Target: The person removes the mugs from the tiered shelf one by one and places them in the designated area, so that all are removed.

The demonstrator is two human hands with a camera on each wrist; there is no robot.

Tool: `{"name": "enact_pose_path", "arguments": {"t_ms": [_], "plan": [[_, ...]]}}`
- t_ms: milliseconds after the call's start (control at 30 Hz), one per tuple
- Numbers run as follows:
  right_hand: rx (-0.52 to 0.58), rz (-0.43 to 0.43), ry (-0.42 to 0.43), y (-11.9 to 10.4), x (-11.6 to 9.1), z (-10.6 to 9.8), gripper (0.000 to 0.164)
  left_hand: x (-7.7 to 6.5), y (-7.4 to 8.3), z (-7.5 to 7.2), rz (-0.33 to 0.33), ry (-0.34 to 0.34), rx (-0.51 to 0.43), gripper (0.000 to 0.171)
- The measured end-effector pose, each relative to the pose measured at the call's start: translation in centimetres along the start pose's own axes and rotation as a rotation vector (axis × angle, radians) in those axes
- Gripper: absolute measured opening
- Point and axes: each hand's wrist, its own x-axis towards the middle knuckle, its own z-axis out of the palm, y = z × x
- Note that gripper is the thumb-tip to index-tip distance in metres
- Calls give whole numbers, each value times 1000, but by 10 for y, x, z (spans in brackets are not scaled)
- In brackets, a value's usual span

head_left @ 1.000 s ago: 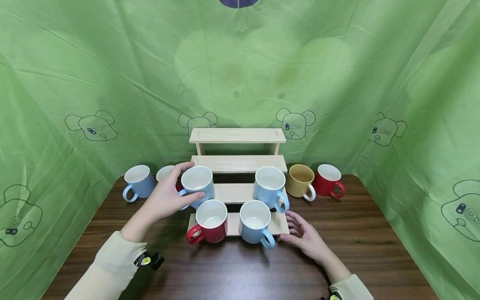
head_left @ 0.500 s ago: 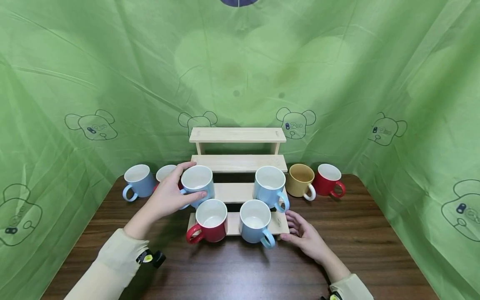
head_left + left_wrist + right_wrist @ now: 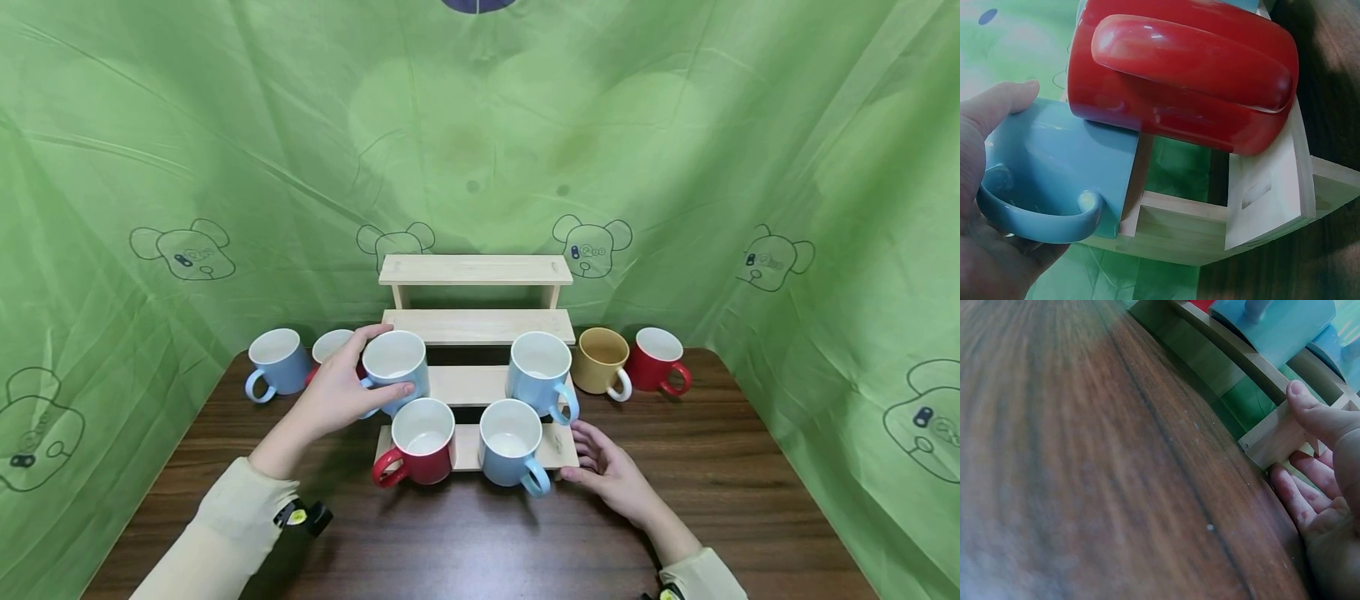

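Observation:
My left hand (image 3: 337,396) grips a light blue mug (image 3: 415,379) on the second step of a wooden tiered rack (image 3: 476,270). Its thumb lies along the near side, with the handle toward the palm in the left wrist view. In front, a red mug (image 3: 433,467) and another light blue mug (image 3: 498,468) stand on the lowest step. A third light blue mug (image 3: 528,390) occupies the second step's right side. My right hand (image 3: 611,479) holds the rack's lower right end, thumb at the front edge (image 3: 1272,381) and fingers by the side panel.
On the table (image 3: 450,550), left of the rack, are a blue mug (image 3: 283,371) and a red mug partly hidden by my left hand. A yellow mug (image 3: 592,375) and a red mug (image 3: 647,371) stand right. Green cloth (image 3: 480,150) hangs behind.
My left wrist has shifted very slightly toward the right while the hand stays on the mug. The right hand, mugs and rack keep their places.

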Motion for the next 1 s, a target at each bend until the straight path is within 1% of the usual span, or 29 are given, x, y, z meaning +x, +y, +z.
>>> {"name": "enact_pose_path", "arguments": {"t_ms": [467, 700, 1000], "plan": [[-5, 13, -1, 0, 0, 0, 77, 0, -2, 3, -1, 27, -7, 91], [12, 21, 8, 0, -1, 0, 78, 2, -2, 2, 13, 34, -14, 91], [1, 19, -8, 1, 0, 0, 78, 0, -1, 2, 4, 37, -33, 91]]}}
